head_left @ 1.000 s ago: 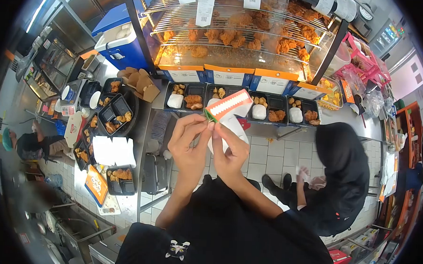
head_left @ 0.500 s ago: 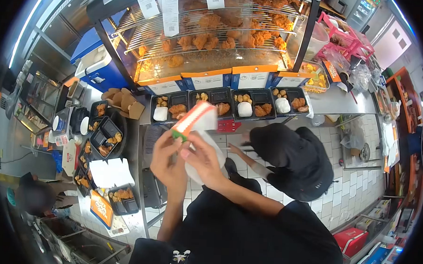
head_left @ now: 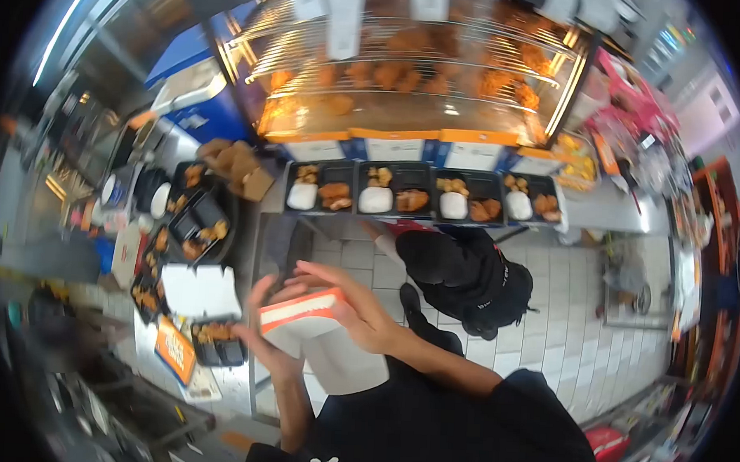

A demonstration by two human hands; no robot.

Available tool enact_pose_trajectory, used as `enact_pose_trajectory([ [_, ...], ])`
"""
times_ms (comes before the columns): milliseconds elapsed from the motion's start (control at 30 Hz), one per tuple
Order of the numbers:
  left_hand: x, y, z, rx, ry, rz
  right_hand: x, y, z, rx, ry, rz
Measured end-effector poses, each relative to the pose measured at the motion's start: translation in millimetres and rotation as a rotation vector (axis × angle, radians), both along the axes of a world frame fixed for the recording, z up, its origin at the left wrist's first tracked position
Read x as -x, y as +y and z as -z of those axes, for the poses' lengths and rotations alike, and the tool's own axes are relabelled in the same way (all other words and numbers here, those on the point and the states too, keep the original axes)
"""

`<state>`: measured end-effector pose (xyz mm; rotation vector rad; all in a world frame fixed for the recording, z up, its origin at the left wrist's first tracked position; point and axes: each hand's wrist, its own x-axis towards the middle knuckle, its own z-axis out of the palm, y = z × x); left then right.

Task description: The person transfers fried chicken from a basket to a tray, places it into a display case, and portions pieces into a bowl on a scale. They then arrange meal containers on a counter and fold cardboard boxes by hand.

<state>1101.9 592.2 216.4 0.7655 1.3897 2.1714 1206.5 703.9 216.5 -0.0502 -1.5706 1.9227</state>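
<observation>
In front of my chest is a small cardboard food box, pale grey on its open inner side, with an orange-red and white edge. My right hand grips its upper right side, thumb on the edge and fingers reaching across the far side. My left hand is around the left side, its fingers partly behind the box. The inside of the box shows nothing in it.
Black meal trays with rice and fried chicken line the counter below a heated chicken cabinet. A crouching co-worker is ahead. More trays, a white carton and an orange box lie on the left counter.
The flat carton has been opened out into a box and brought lower, nearer my chest. My hands have spread around its sides. The co-worker has shifted left, closer to the counter.
</observation>
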Motion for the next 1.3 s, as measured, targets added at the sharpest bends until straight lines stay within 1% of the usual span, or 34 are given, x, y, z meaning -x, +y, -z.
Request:
enact_pose_trajectory([
  [33, 0.5, -9.3, -1.3, -0.027, -0.105, 0.012, -0.4, -2.0, 3.6, -0.085, -0.022, -0.031],
  [67, 7.8, -27.5, 16.8, 0.166, 0.142, 0.023, -0.8, -5.4, 5.0, -0.054, -0.031, -0.004],
  [100, 9.1, -34.8, 21.5, 0.234, 0.255, -0.045, 2.2, -8.8, 14.8, -0.145, -0.03, 0.134],
  [133, 1.8, -34.1, 15.8, 0.309, 0.281, -0.155, 4.3, -13.3, 23.8, -0.233, -0.029, 0.278],
  [167, -4.7, -30.4, 8.1, 0.386, 0.301, -0.258, 0.1, -15.6, 12.5, -0.17, -0.186, 0.288],
  [200, -1.6, -29.8, 2.0, 0.408, 0.403, -0.219, -0.9, -18.0, -0.5, -0.117, -0.346, 0.301],
  [233, 2.5, -29.5, -3.8, 0.431, 0.501, -0.17, 6.1, -21.1, -1.9, 0.02, -0.284, 0.38],
  [267, 6.4, -28.9, -8.1, 0.478, 0.41, -0.037, 14.7, -20.2, -3.9, 0.152, -0.221, 0.462],
  [300, 4.8, -32.0, -5.9, 0.55, 0.381, -0.074, 20.8, -19.2, -5.5, 0.282, -0.16, 0.546],
  [367, -0.8, -35.1, 4.4, 0.688, 0.319, -0.138, 16.4, -8.0, 13.1, 0.201, -0.342, 0.26],
  [400, -8.6, -35.6, 11.3, 0.6, 0.246, -0.312, 15.4, -4.5, 24.2, 0.159, -0.428, 0.121],
  [433, -12.0, -33.8, 16.6, 0.55, 0.213, -0.398, 16.3, -7.5, 30.4, -0.099, -0.675, 0.076],
  [500, -16.5, -29.2, 27.6, 0.446, 0.148, -0.565, 22.9, -27.7, 43.5, 0.305, -0.627, 0.064],
  [533, -16.5, -25.0, 38.2, 0.444, 0.157, -0.534, 24.9, -30.6, 51.1, 0.345, -0.546, 0.119],
  [567, -16.9, -24.6, 36.9, 0.512, 0.172, -0.459, 27.0, -31.7, 58.4, 0.384, -0.464, 0.168],
  [600, -17.1, -23.1, 42.7, 0.488, 0.163, -0.453, 30.3, -30.0, 61.3, 0.427, -0.38, 0.212],
  [633, -18.5, -23.3, 53.2, 0.471, 0.15, -0.45, 32.6, -25.2, 60.2, 0.246, -0.331, 0.155],
  [700, -18.2, -27.0, 73.5, 0.364, -0.245, -0.566, 37.8, -13.0, 57.5, -0.101, -0.213, 0.04],
  [733, -16.1, -28.5, 81.1, 0.294, -0.437, -0.619, 35.5, -11.8, 63.9, -0.157, -0.291, -0.031],
  [833, 7.0, -33.0, 92.2, 0.33, -0.602, -0.67, 34.2, -8.8, 86.2, -0.254, -0.501, -0.175],
  [867, 11.3, -33.2, 92.2, 0.389, -0.511, -0.636, 37.7, -6.5, 93.3, -0.169, -0.613, -0.262],
  [933, 25.1, -45.3, 118.7, 0.505, -0.502, -0.527, 53.4, -10.5, 149.2, -0.302, -0.513, -0.134],
  [967, 31.9, -48.0, 128.8, 0.554, -0.504, -0.465, 59.7, -11.6, 165.6, -0.377, -0.468, -0.067],
  [1000, 45.9, -43.7, 123.0, 0.253, -0.623, -0.396, 73.8, -4.9, 154.5, -0.311, -0.617, -0.064],
  [1033, 65.3, -51.8, 129.4, 0.105, -0.582, -0.326, 87.9, 1.8, 142.9, -0.243, -0.764, -0.062],
  [1067, 91.6, -60.5, 146.4, 0.31, -0.373, -0.382, 106.4, 13.7, 163.2, -0.183, -0.822, -0.006],
  [1100, 120.1, -69.4, 165.6, 0.51, -0.155, -0.431, 130.2, 26.5, 167.8, -0.088, -0.821, 0.041],
  [1133, 145.8, -78.8, 176.5, 0.742, 0.085, -0.541, 154.1, 39.3, 172.4, 0.006, -0.813, 0.09],
  [1167, 173.5, -87.4, 185.2, 0.963, 0.339, -0.647, 188.3, 53.8, 167.2, 0.13, -0.741, 0.129],
  [1200, 200.8, -96.0, 195.1, 1.175, 0.602, -0.748, 218.6, 64.2, 149.0, 0.156, -0.68, 0.137],
  [1233, 227.7, -105.3, 208.9, 1.217, 0.694, -0.735, 246.8, 73.1, 130.3, 0.181, -0.622, 0.146],
  [1300, 259.5, -118.9, 212.9, 1.477, 0.742, -0.588, 302.8, 96.2, 122.5, 0.196, -0.686, 0.201],
])
